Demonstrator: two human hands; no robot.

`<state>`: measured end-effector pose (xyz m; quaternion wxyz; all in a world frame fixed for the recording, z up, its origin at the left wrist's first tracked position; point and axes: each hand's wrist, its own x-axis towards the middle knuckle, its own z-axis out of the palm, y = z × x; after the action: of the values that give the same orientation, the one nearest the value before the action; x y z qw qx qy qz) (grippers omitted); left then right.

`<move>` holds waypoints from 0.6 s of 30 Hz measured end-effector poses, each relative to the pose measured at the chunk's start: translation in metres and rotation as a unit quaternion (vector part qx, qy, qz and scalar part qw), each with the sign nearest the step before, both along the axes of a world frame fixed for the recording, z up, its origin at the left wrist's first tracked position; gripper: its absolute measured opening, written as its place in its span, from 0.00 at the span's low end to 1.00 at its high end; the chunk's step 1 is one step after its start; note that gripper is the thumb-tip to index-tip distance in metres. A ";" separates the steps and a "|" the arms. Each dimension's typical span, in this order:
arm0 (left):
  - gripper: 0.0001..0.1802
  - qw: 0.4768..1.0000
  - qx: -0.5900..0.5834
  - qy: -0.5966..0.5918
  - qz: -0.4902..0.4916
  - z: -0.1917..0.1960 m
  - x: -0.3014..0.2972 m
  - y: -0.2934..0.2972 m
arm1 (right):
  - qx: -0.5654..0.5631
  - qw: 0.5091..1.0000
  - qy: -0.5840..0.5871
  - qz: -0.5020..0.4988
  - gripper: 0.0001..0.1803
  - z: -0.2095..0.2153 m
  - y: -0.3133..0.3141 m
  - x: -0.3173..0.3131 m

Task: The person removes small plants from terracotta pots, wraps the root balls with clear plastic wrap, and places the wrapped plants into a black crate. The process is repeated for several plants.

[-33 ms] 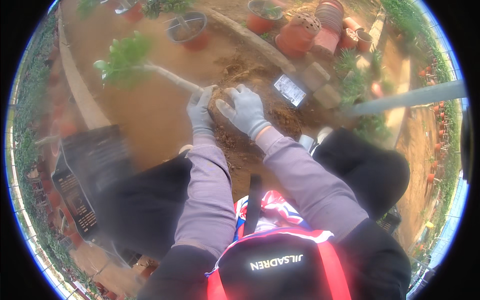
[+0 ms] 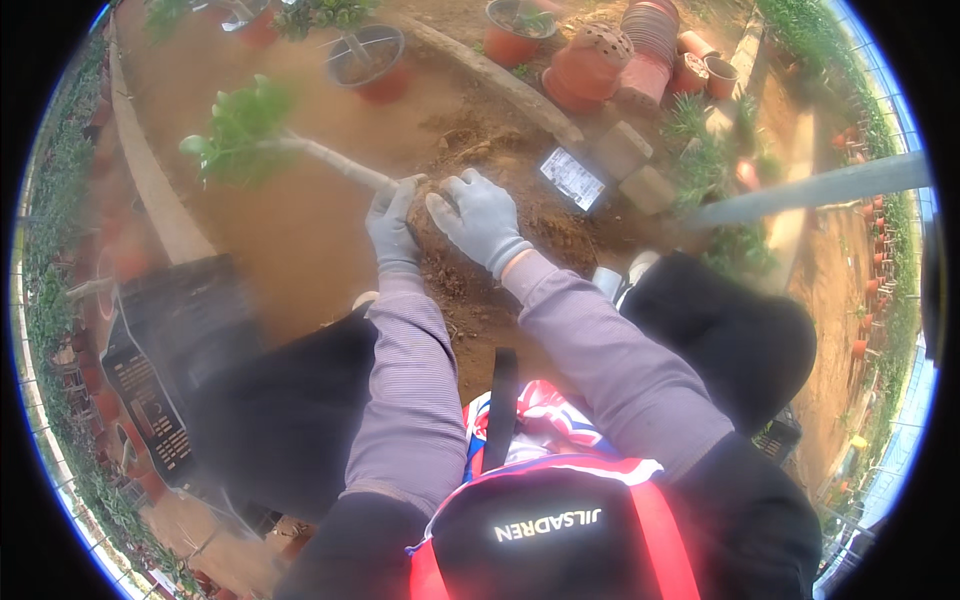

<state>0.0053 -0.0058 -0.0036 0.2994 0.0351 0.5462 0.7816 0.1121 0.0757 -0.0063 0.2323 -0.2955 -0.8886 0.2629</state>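
A small plant lies tipped to the left, with a thick pale stem (image 2: 335, 160) and a tuft of green leaves (image 2: 240, 128). My left hand (image 2: 393, 228), in a grey glove, is closed around the stem's base, where a brown soil-covered root ball (image 2: 422, 196) shows between my hands. From the right, my right hand (image 2: 482, 222), gloved alike, has its bent fingers and thumb against that root ball. Its underside is hidden by my hands. Loose dark soil (image 2: 455, 270) lies heaped beneath them.
Stacked terracotta-coloured pots (image 2: 650, 45) and an upturned pot (image 2: 590, 70) stand at the far right. A printed white packet (image 2: 572, 180) lies near two blocks (image 2: 648, 190). A potted plant (image 2: 370, 65) is ahead; a grey pole (image 2: 810, 190) reaches in from the right.
The whole view has shifted slightly to the left. Both hands keep about the same places at the plant's base.
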 end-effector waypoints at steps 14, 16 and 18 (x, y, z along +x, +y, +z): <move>0.05 0.999 -0.022 0.003 -0.039 -0.017 0.003 0.002 | -0.112 0.990 -0.075 -0.037 0.34 0.015 0.006 0.034; 0.08 0.999 -0.021 0.015 -0.044 -0.011 0.014 0.008 | -0.001 0.988 -0.136 -0.077 0.35 0.019 -0.010 0.029; 0.10 0.998 0.034 -0.002 -0.047 -0.005 0.022 0.012 | -0.033 0.989 -0.084 -0.121 0.28 0.016 -0.011 0.021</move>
<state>0.0275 0.0064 -0.0091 0.3353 0.0696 0.5167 0.7847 0.1333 0.0647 0.0099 0.1770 -0.4296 -0.8535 0.2358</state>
